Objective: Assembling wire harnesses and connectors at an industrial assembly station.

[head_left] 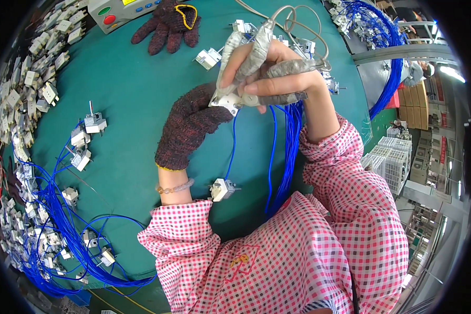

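Note:
My left hand, in a dark knitted glove, pinches a small white plug part in front of me. From that part a blue wire hangs down toward a white plug block on the table. My bare right hand closes around grey tape-wrapped probe-like tools with thin cords at their upper ends. Their lower ends come down at the white part, touching or very near it. The exact contact is hidden by my fingers. A bundle of blue wires runs below my right hand toward my lap.
A green table lies beneath. White plug blocks pile along the left edge, with wired ones below. An empty dark glove and a grey box with buttons are at the back. More blue wires hang at the right.

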`<state>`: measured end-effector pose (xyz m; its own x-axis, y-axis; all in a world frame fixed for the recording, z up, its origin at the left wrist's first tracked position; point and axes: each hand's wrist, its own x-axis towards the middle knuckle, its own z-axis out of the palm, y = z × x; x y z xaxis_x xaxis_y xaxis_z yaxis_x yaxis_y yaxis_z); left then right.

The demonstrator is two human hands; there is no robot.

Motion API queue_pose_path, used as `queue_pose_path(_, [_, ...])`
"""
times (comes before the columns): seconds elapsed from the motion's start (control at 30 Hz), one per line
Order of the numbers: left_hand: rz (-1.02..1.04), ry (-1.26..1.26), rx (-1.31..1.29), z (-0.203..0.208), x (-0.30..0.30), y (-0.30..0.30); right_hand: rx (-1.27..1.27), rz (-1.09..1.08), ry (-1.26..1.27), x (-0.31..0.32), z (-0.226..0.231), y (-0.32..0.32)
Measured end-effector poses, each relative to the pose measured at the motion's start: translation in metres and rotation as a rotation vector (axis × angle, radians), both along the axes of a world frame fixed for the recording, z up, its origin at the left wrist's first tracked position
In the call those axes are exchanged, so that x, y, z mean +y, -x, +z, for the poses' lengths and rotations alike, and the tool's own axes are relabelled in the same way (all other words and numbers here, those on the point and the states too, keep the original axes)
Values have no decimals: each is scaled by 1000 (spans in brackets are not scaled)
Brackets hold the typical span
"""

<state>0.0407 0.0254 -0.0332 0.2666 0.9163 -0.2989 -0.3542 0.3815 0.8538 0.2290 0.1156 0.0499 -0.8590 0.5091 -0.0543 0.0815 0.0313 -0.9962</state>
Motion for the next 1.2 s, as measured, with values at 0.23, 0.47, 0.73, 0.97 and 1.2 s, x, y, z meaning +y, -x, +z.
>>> queue_pose_path(0.23, [-29, 2, 46, 1, 3, 0, -76, -6, -51, 1, 0, -1])
queue_pose_path(0.47, [-15, -47, -269, 1, -1, 2, 406, -286, 198, 16, -14, -5])
queue_pose_path(0.73, [-408, -223, 534, 28, -26, 11, 355, -677, 36, 21, -27, 13])
queue_pose_path(0.97, [335, -509, 1359, -5, 36, -12, 383, -604, 60, 22, -32, 9])
queue_pose_path(1.2, [593, -715, 980, -35, 56, -21, 334, -586, 103, 22, -31, 14])
